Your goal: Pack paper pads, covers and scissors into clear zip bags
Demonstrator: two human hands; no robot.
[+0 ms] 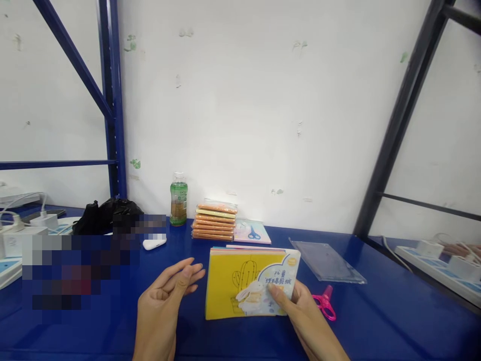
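Observation:
My right hand (296,306) grips a stack of colored paper-cutting sheets (225,286) by its right edge, thumb in front and fingers behind. On the yellow front sheet is a cactus outline; a pale blue cover piece (280,281) with a rabbit picture and Chinese lettering overlaps its right side. To the left of the stack, apart from it, my left hand (169,286) hangs with loosely bent fingers and holds nothing. Pink scissors (326,303) lie on the table just beyond my right hand, partly hidden by it.
On the blue table (195,346) a clear plastic sleeve (328,261) lies at right. Along the wall stand a green-labelled bottle (178,200), several stacked orange packets (214,223) and a scissors-printed pad (251,232). A white case (154,242), black bag (108,215) and power strips (443,271) flank them.

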